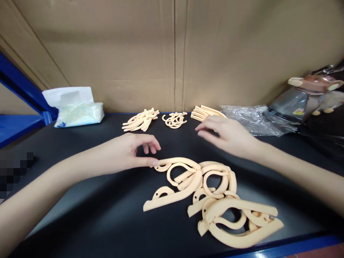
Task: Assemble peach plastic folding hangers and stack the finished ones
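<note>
Several beige plastic folding hangers [185, 191] lie overlapped in a pile on the black tabletop, with hooks and arms folded together. At the pile's far left end, my left hand [134, 150] has its thumb at the tip of one hanger arm. Its other fingers are apart from the thumb, with nothing between them. My right hand [228, 136] hovers beyond the pile, fingers and thumb apart and holding nothing. Just behind it is a bundle of straight beige strips [205, 111], partly hidden by the hand.
Along the cardboard wall [129, 53] lie a heap of curved beige pieces [141, 120] and a small heap of beige hooks [175, 120]. A tissue pack [79, 113] stands at left. Clear plastic wrap [249, 118] and a transparent bottle [290, 102] are at right.
</note>
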